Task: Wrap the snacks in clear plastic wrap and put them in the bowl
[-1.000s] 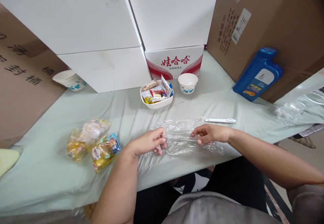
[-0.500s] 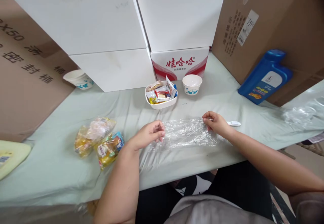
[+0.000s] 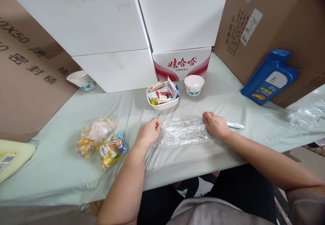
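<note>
A crinkled clear plastic bag (image 3: 182, 131) lies flat on the cloth-covered table in front of me. My left hand (image 3: 149, 133) pinches its upper left corner between thumb and fingers. At the upper right corner, my right hand (image 3: 215, 125) is closed on the plastic, its fingers curled down. A white handle-like object (image 3: 235, 125) pokes out from behind my right wrist; the rest of it is hidden. Beyond the bag stands a white oval bowl (image 3: 163, 107) of small wrapped snacks (image 3: 164, 95), with a white paper cup (image 3: 194, 85) to its right.
Wrapped snack packs (image 3: 113, 150) lie at the left, near a pale yellow bottle (image 3: 12, 157). A second paper cup (image 3: 82, 80) stands behind them. White boxes (image 3: 116, 70) and a cardboard box (image 3: 254, 18) wall the back. A blue bottle (image 3: 270, 77) leans at the right.
My left hand has moved slightly up and its fingers have closed on the bag's corner. The plastic is spread flatter. My right hand stays at its corner, turned a little more palm-down.
</note>
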Demonstrator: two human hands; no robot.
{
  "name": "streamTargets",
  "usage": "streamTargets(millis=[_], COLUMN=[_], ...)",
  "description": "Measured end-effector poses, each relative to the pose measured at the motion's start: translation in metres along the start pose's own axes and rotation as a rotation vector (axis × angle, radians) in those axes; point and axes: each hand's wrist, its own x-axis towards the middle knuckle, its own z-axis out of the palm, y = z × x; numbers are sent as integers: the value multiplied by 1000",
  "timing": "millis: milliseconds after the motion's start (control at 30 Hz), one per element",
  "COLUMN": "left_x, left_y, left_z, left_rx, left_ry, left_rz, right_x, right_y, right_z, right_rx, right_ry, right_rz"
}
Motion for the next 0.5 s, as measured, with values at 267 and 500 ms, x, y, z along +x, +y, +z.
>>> streamTargets(millis=[267,500], left_x=[-13,-11], left_y=[22,21], left_z=[14,33], left_rx=[107,194], left_ry=[439,-253], left_rz=[329,619], right_x=[1,11], right_y=[-11,6], right_z=[-4,-8], right_rx=[-173,-205], right_ry=[-96,-100], right_rz=[-37,-40])
